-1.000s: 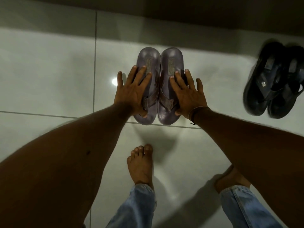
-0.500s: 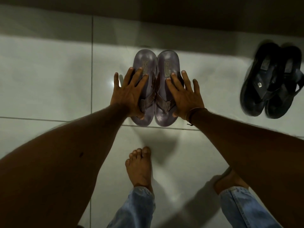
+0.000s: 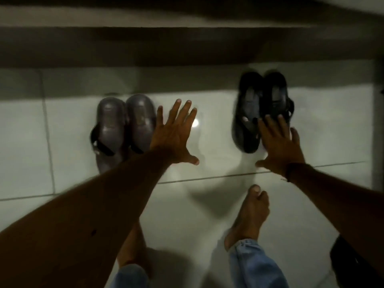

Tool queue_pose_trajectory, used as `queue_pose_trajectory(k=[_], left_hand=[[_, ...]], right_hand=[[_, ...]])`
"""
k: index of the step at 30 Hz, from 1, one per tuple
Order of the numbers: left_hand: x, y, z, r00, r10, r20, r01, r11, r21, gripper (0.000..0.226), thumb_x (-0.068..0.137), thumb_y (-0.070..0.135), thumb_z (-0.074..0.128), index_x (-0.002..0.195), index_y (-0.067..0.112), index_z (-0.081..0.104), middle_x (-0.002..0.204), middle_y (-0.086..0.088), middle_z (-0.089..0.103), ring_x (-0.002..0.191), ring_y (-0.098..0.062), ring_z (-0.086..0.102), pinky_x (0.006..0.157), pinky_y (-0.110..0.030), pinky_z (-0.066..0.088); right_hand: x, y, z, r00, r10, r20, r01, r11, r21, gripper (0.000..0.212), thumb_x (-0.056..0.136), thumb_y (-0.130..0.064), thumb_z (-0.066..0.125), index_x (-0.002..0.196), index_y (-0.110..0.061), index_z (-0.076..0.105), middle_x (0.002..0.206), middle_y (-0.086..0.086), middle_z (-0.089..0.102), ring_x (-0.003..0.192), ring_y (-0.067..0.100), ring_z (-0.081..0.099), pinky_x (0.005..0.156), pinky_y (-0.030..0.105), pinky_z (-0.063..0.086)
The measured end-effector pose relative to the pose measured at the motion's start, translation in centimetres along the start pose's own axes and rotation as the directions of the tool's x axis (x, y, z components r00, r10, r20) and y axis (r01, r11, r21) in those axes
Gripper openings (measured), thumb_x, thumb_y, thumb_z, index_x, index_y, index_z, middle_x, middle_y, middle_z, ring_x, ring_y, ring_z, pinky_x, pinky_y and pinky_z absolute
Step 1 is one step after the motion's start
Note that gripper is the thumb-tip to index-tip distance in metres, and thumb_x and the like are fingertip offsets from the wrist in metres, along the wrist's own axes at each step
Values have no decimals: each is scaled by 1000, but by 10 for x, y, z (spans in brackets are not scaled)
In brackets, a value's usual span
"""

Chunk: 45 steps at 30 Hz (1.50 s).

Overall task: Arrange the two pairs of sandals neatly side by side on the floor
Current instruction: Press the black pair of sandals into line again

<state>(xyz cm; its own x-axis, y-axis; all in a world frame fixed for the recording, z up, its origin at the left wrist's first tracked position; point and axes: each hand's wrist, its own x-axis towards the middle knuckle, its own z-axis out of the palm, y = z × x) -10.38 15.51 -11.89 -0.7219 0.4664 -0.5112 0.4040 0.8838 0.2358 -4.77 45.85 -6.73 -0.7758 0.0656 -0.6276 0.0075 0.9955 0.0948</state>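
A purple-grey pair of sandals [image 3: 124, 129] lies side by side on the white tiled floor at the left, toes pointing to the wall. My left hand [image 3: 176, 136] hovers just right of that pair with its fingers spread and nothing in it. A black pair of sandals [image 3: 259, 109] lies side by side at the right. My right hand [image 3: 278, 146] is spread flat over the near end of the black pair's right sandal and covers its heel; whether it touches is unclear.
A dark wall base [image 3: 187, 46] runs along the far side behind both pairs. A dark vertical edge [image 3: 377, 121] stands at the far right. My two bare feet [image 3: 249, 217] stand on the tiles close to me, below the gap between the pairs.
Both hands have left the purple-grey pair and swung right. The view has shifted right too, and my right hand now reaches the black pair.
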Motion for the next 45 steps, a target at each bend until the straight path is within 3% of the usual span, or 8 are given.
queue_pose_trajectory(k=[4, 12, 25, 45], left_hand=[[67, 83, -2, 999, 53, -10, -53, 999, -6, 157, 52, 92, 74, 167, 22, -7, 176, -6, -15, 160, -32, -20, 125, -70, -3], [139, 155, 5, 998, 60, -1, -60, 997, 43, 154, 53, 85, 79, 167, 22, -3, 176, -6, -12, 161, -33, -17, 125, -70, -2], [104, 172, 40, 1000, 5, 4, -4, 999, -54, 154, 53, 71, 90, 168, 22, 0, 177, -8, -8, 161, -35, -13, 125, -71, 1], [82, 178, 49, 1000, 12, -22, -14, 996, -83, 156, 54, 81, 83, 167, 21, -6, 176, -10, -15, 160, -36, -18, 125, -69, -5]], right_hand=[[34, 84, -4, 1000, 29, -6, -29, 1000, -4, 145, 59, -47, 95, 166, -26, 0, 176, 2, -2, 160, 34, -11, 125, 67, 9], [101, 108, -2, 989, -147, 33, 150, 982, -111, 147, 55, -52, 94, 166, -26, 1, 175, 2, -4, 160, 34, -14, 126, 63, 6], [71, 105, 43, 979, -204, -8, 202, 975, -92, 145, 61, -56, 92, 166, -22, -2, 175, 6, -6, 160, 37, -9, 126, 64, 11], [61, 111, 55, 973, -228, -43, 225, 972, -66, 153, 53, -50, 97, 166, -22, -2, 175, 8, -7, 160, 39, -11, 126, 65, 10]])
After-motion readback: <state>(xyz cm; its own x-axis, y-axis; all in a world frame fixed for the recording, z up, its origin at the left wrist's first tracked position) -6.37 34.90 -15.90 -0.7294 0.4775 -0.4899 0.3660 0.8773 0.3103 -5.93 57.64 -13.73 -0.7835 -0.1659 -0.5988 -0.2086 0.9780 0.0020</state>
